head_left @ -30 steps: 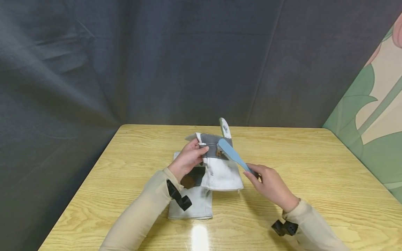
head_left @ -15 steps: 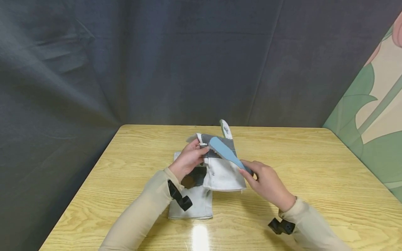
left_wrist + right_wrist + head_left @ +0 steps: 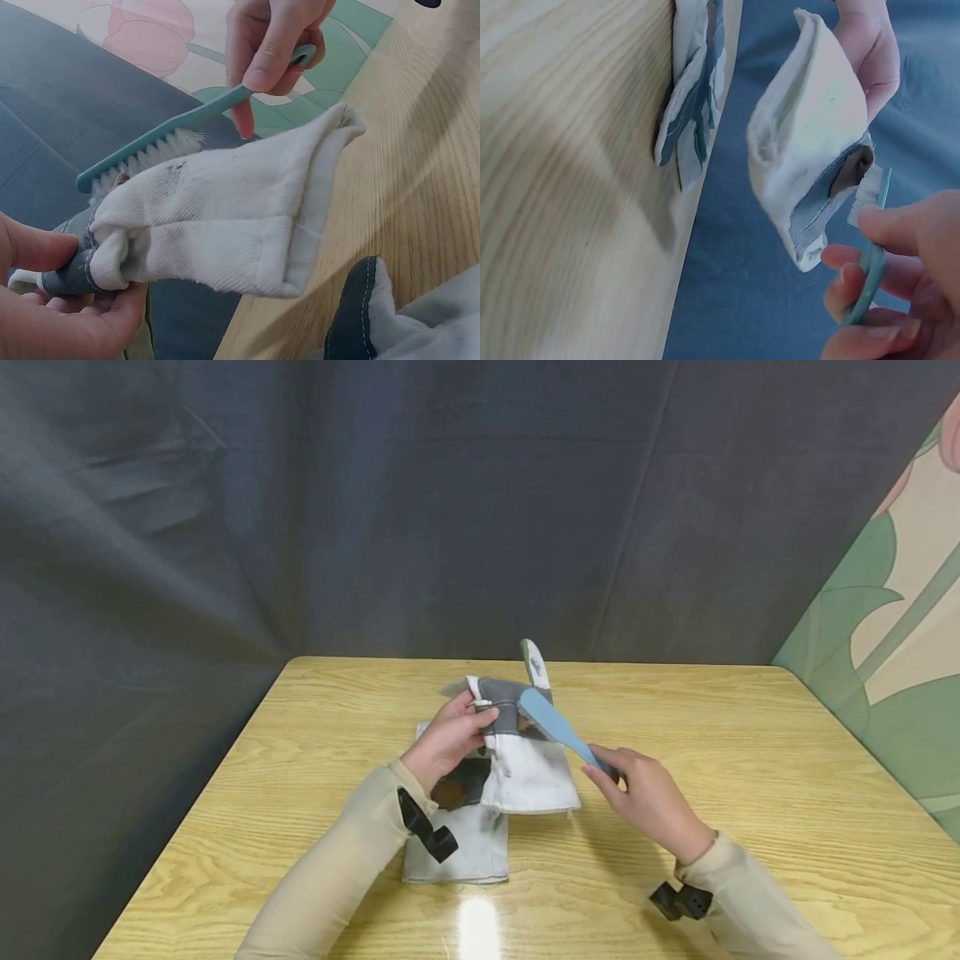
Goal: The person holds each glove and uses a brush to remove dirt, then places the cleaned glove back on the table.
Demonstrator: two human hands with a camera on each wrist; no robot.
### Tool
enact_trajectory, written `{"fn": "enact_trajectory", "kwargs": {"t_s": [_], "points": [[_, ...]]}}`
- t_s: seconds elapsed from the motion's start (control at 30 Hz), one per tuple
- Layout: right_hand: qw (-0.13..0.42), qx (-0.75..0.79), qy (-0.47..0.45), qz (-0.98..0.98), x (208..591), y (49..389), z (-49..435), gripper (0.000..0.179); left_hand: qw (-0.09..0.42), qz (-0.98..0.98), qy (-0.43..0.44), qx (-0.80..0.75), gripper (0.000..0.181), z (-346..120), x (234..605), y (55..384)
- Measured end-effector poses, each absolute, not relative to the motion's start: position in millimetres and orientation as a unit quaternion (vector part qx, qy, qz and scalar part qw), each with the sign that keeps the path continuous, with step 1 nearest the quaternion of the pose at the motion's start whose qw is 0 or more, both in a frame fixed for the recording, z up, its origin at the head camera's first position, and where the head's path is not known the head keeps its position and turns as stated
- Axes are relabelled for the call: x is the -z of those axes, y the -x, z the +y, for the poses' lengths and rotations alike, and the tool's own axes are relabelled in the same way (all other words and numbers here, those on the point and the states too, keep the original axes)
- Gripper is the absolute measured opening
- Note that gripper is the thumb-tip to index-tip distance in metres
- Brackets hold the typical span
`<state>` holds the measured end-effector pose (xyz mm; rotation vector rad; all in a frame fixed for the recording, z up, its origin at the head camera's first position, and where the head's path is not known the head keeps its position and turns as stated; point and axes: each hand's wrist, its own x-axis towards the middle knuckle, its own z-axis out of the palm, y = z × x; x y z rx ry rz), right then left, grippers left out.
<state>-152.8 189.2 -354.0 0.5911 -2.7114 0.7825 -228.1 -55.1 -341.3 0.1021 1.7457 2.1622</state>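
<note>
The brush (image 3: 553,722) is blue with white bristles (image 3: 150,159). Both the raised glove (image 3: 528,777) and the lower glove (image 3: 471,853) are white and grey with a brown patch (image 3: 853,166). Yellow grain streaks the worktop (image 3: 712,718); the curtain (image 3: 480,510) is dark blue-grey, the sleeves (image 3: 330,868) beige.

The head view looks forward and down over the wooden table (image 3: 750,760); from opposite sides, the tilted, much nearer wrist views share the brush (image 3: 169,130) and raised work glove (image 3: 217,195).

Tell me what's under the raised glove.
A second glove lies on the table, partly beneath it in the head view; its white cuff and some dark patch show. The raised glove and left hand hide much of the rest.
</note>
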Motion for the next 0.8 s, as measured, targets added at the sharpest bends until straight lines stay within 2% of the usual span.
{"fn": "enact_trajectory", "kwargs": {"t_s": [0.3, 0.6, 0.8], "points": [[0.127, -0.272, -0.196, -0.933, 355.7, 153.3, 191.9, 0.034, 0.175, 0.618, -0.031, -0.766, 0.048, -54.7, 344.0, 229.2], [0.152, -0.282, -0.210, -0.924, 345.6, 151.4, 189.3, 0.031, 0.173, 0.629, -0.029, -0.758, 0.047, -53.4, 345.6, 227.9], [0.126, -0.279, -0.224, -0.925, 346.6, 152.4, 181.3, 0.035, 0.166, 0.638, -0.034, -0.751, 0.041, -50.1, 346.9, 227.3]]}}
